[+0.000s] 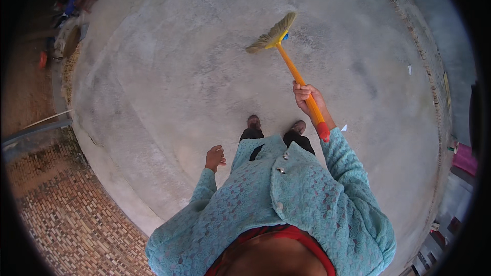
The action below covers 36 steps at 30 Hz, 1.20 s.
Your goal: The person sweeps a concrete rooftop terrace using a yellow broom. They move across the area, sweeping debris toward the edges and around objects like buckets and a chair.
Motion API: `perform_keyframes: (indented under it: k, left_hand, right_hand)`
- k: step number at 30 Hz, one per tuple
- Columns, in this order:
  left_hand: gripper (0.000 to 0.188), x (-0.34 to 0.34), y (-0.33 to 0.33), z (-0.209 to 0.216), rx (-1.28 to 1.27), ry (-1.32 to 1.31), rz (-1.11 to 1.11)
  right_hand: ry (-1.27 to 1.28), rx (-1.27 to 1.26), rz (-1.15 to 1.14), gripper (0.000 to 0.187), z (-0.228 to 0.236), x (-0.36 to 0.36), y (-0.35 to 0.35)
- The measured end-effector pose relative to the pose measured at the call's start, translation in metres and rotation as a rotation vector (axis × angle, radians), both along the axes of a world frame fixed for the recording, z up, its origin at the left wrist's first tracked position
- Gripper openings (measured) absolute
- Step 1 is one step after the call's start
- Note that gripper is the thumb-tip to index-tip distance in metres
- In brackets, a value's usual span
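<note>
A broom with a long orange handle (290, 62) slants up and to the left from my right hand (310, 97). My fingers are wrapped round that handle, and its red end cap (323, 132) sticks out past my wrist. The broom's fanned, greyish-tan bristles (271, 35) spread from a yellow collar at the far end, over the concrete floor. Whether the bristles touch the floor I cannot tell. My left hand (215, 158) hangs beside my body with its fingers curled in, and nothing shows in it.
Small white scraps (344, 128) lie on the concrete floor (169, 71), one near my right forearm. Brick paving (87, 209) borders it at the lower left. Blue and red items (74, 2) stand at the far left, a magenta object (464, 159) at the right edge.
</note>
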<state>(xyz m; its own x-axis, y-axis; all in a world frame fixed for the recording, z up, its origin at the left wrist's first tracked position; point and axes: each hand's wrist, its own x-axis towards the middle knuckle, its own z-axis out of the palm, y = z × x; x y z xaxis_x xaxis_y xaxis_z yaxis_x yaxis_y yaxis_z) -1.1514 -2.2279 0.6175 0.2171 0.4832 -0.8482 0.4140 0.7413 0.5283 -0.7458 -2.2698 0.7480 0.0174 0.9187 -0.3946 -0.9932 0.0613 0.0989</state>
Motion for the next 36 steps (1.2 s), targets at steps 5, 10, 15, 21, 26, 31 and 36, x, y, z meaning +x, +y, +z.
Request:
perform_keyframes:
  k: [5,10,15,21,26,31,36]
  left_hand:
    - [0.03,-0.055,-0.015,-0.013,0.1,0.102,0.04]
    - [0.011,-0.135,-0.06,-0.075,0.922,0.339,-1.192]
    - [0.008,-0.101,-0.034,-0.078,0.465,0.25,-0.725]
    - [0.033,0.037,0.049,-0.021,0.311,0.025,-0.462]
    - [0.034,0.095,0.078,0.012,0.048,0.112,-0.165]
    - [0.034,0.092,0.073,-0.007,0.03,0.159,-0.235]
    - [0.034,0.082,0.062,-0.01,0.099,0.211,-0.385]
  right_hand:
    - [0.213,-0.003,-0.014,0.018,-0.07,0.038,0.065]
    - [0.388,-0.076,-0.248,0.017,-0.11,0.089,0.023]
    - [0.261,-0.144,-0.37,0.015,-0.109,0.101,-0.119]
    - [0.126,-0.265,-0.538,0.011,-0.063,0.108,-0.255]
    - [0.097,-0.392,-0.609,0.01,-0.009,0.088,-0.273]
    - [-0.062,-0.388,-0.578,0.01,0.03,0.061,-0.248]
    - [-0.028,-0.153,-0.511,0.011,0.017,0.073,-0.193]
